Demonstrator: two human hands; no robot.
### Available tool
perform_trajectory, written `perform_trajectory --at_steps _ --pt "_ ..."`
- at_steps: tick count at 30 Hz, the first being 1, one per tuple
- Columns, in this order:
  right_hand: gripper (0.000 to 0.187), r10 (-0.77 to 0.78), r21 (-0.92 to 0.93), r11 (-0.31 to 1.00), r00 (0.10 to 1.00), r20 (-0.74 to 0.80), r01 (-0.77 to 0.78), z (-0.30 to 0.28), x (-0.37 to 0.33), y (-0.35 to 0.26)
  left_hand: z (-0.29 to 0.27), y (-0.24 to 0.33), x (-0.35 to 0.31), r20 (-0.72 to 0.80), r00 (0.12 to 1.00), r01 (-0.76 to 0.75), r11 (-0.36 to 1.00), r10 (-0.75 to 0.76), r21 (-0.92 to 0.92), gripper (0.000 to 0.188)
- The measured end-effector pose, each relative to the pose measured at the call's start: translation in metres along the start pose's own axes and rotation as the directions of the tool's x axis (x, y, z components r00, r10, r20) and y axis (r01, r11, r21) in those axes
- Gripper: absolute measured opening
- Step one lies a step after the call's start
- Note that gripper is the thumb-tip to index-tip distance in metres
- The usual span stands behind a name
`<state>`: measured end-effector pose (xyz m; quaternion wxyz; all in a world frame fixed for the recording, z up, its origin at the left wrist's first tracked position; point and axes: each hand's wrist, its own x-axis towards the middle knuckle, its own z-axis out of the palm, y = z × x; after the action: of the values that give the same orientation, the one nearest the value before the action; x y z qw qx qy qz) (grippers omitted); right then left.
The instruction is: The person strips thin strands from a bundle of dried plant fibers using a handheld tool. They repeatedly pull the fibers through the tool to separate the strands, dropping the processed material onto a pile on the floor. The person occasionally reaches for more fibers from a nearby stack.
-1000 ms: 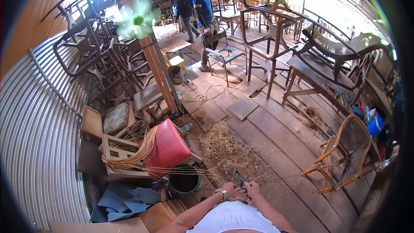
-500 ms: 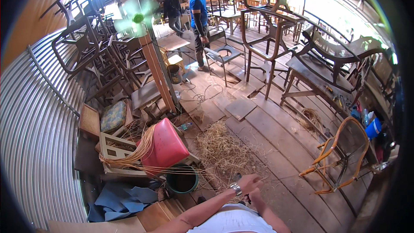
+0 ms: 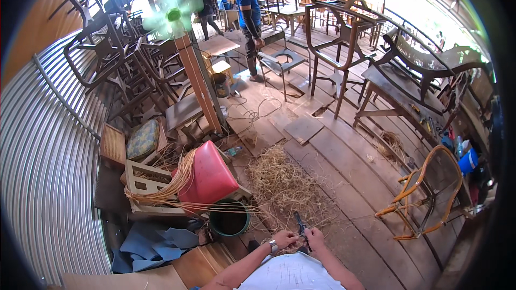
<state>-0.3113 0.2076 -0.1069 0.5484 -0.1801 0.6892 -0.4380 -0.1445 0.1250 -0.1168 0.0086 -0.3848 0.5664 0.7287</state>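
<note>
In front of my white shirt my two hands are close together. My right hand (image 3: pixel 315 238) is closed around a dark, slim hand tool (image 3: pixel 299 220), whose tip points away from me; its exact kind is not clear. Just left of it is my left hand (image 3: pixel 284 239), with a metal watch on its wrist. Its fingers are curled together, and what they hold is too small to make out. Beyond both hands a heap of pale shavings or fibre strips (image 3: pixel 282 180) lies on the plank floor.
A red-seated chair (image 3: pixel 207 180) lies left, draped with long tan strands (image 3: pixel 177 185). Beside it stand a dark green bucket (image 3: pixel 228 220) and blue sheeting (image 3: pixel 153 249). To the right is a rattan chair frame (image 3: pixel 424 198). Farther off, a person in blue (image 3: pixel 247 11) stands near stacked chairs.
My left hand has moved left and back, away from its place over my right hand. The dark tool now shows more fully. The view has shifted slightly; the person in blue still stands.
</note>
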Motion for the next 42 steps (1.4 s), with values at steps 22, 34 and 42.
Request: perform_trajectory --at_steps 22,34,42 --pt "0.029 -0.030 0.100 0.994 0.999 -0.041 0.034 -0.026 0.014 0.057 0.009 0.264 -0.195 0.222 0.737 -0.508 0.739 0.639 -0.442 0.030" --pt "0.029 0.085 -0.242 0.964 0.992 -0.096 -0.106 -0.013 -0.009 0.005 0.038 0.346 -0.244 -0.027 0.019 -0.628 -0.009 0.999 -0.778 0.028" --pt "0.030 0.101 -0.221 0.969 0.994 -0.039 -0.107 -0.014 0.000 0.011 0.036 0.361 -0.244 0.043 -0.080 -0.677 -0.022 0.996 -0.736 0.022"
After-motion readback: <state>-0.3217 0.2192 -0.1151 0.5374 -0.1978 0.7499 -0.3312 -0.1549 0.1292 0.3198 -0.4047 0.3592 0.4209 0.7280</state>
